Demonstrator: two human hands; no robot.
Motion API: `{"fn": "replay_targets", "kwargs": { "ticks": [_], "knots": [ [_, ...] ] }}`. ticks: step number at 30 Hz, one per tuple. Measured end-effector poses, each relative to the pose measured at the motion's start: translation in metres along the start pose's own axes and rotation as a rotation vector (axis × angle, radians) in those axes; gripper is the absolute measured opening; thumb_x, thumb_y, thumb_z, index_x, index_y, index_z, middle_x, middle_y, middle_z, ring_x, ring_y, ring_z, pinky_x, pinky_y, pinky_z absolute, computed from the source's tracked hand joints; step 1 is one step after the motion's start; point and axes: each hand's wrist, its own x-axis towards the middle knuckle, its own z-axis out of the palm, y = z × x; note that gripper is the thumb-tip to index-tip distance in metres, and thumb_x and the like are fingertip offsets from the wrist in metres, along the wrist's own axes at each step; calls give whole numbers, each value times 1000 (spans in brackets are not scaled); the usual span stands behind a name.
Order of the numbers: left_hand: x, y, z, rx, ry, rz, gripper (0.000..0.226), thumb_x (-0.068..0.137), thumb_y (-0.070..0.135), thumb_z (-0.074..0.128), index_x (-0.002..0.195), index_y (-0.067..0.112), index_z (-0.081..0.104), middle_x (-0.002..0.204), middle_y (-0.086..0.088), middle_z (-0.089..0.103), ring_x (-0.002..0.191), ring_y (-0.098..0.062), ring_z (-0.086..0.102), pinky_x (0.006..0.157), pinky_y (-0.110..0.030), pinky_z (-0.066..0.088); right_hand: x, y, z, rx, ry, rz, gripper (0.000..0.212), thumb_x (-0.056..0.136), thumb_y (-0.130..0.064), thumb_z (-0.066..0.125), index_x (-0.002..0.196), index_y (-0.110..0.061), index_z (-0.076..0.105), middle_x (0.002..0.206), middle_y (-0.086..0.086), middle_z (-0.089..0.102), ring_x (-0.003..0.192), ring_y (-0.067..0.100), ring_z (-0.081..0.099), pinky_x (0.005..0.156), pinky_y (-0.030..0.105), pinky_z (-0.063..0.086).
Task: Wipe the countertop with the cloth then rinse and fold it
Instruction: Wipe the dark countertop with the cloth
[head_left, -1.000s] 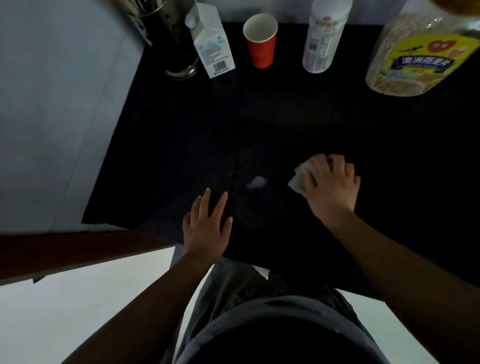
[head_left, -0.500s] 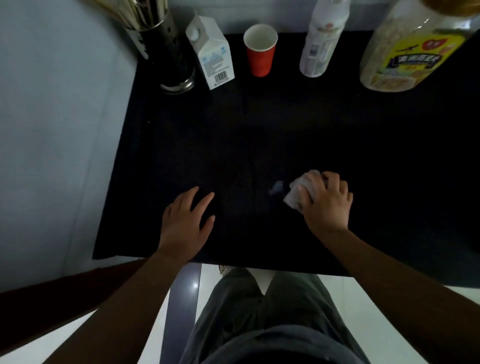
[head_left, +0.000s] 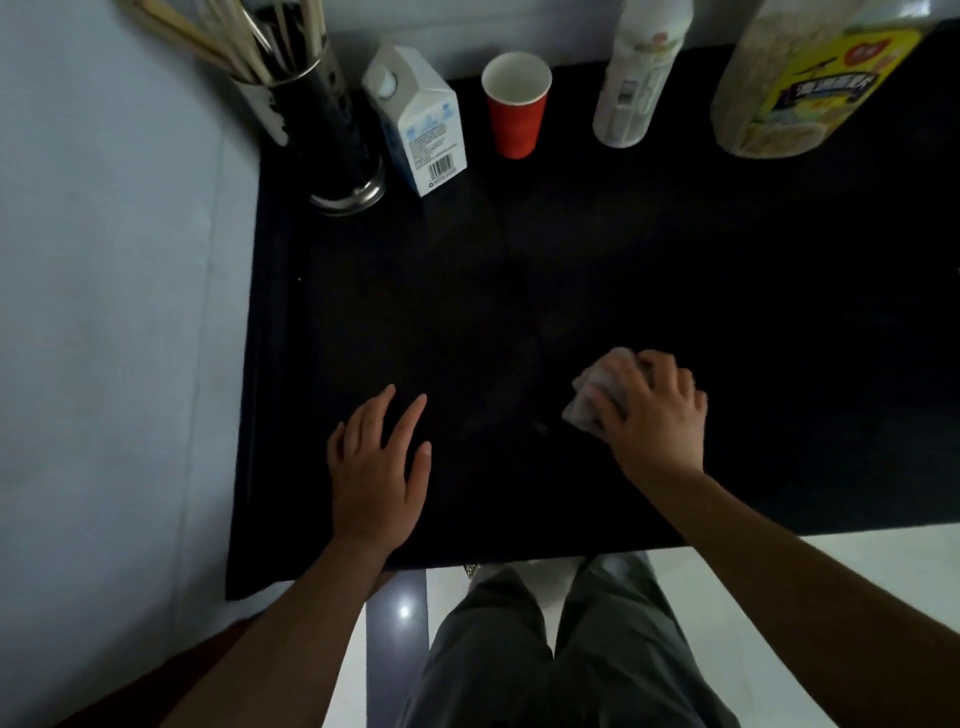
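Note:
The countertop (head_left: 519, 270) is black and fills the middle of the view. A small pale cloth (head_left: 592, 395), bunched up, lies on it at the right of centre. My right hand (head_left: 654, 415) presses down on the cloth, fingers curled over it, so only its left part shows. My left hand (head_left: 376, 462) rests flat on the counter near the front edge, fingers spread, holding nothing. No white spill mark is visible between the hands.
Along the back stand a metal utensil holder (head_left: 322, 124) with chopsticks, a white milk carton (head_left: 421, 124), a red paper cup (head_left: 517, 109), a white bottle (head_left: 636, 78) and a large oat jar (head_left: 810, 78). A grey wall (head_left: 114, 312) borders the left. My legs (head_left: 545, 649) are below.
The white spot that lay between my hands a second ago is gone. My right hand swept the cloth left over it and has come back to the right. The view has tilted back.

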Motion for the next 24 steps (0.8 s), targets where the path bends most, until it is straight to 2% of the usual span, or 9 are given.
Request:
{"fn": "replay_targets", "kwargs": {
  "ticks": [2, 4, 8, 10, 13, 15, 17, 21, 24],
  "knots": [
    [1, 0, 0, -1, 1, -3, 49, 91, 42, 33, 138, 28, 42, 147, -8, 39, 135, -28, 33, 108, -54, 25, 21, -18, 7, 31, 53, 180, 36, 89, -49, 43, 117, -28, 50, 127, 13, 46, 108, 38, 44, 85, 50, 37],
    [1, 0, 0, 6, -4, -10, 49, 91, 42, 32, 138, 29, 41, 148, -7, 39, 135, -28, 33, 108, -54, 25, 35, -46, 16, 58, 39, 231, 35, 90, -49, 42, 119, -30, 49, 130, 11, 43, 111, 37, 40, 87, 49, 34],
    [2, -2, 3, 25, 6, -6, 49, 90, 42, 34, 137, 29, 42, 146, -8, 41, 133, -28, 34, 105, -55, 27, 19, -84, 29, 76, -113, -91, 38, 88, -49, 43, 123, -36, 48, 131, 3, 42, 114, 30, 39, 90, 46, 33],
    [2, -3, 4, 32, 17, 0, 49, 90, 42, 35, 136, 29, 43, 145, -8, 42, 132, -28, 35, 104, -54, 29, -4, -81, 26, 40, -120, -222, 39, 87, -50, 44, 122, -35, 50, 128, 4, 48, 111, 29, 45, 87, 45, 38],
    [2, -4, 4, 18, 30, 1, 48, 89, 41, 37, 135, 29, 45, 144, -8, 43, 130, -28, 37, 103, -54, 30, -26, -54, 17, -15, -89, -316, 40, 86, -54, 41, 119, -35, 52, 121, 5, 55, 105, 30, 53, 82, 43, 44],
    [2, -3, 4, 5, 37, 2, 48, 89, 40, 38, 135, 29, 46, 144, -8, 43, 130, -28, 37, 103, -54, 30, -20, -37, 13, -29, -63, -287, 40, 86, -53, 42, 117, -32, 55, 120, 8, 55, 104, 32, 53, 82, 45, 45],
    [2, -3, 3, -1, 38, -4, 48, 88, 40, 39, 135, 29, 46, 144, -7, 43, 131, -26, 36, 104, -54, 29, 3, -36, 13, -2, -29, -172, 38, 86, -48, 47, 117, -28, 55, 121, 12, 53, 104, 37, 51, 83, 48, 43],
    [2, -4, 3, 1, 24, -10, 48, 89, 39, 38, 135, 30, 45, 146, -6, 41, 133, -24, 32, 106, -52, 28, 60, -78, 27, 49, -27, 86, 36, 90, -48, 41, 120, -30, 49, 129, 11, 44, 110, 37, 42, 86, 51, 37],
    [3, -2, 3, 2, 14, -17, 48, 89, 38, 39, 136, 31, 43, 146, -6, 41, 133, -24, 33, 105, -52, 29, 58, -105, 34, 42, -92, -92, 38, 90, -48, 41, 123, -30, 47, 130, 10, 42, 110, 35, 41, 87, 50, 36]
  ]
}}
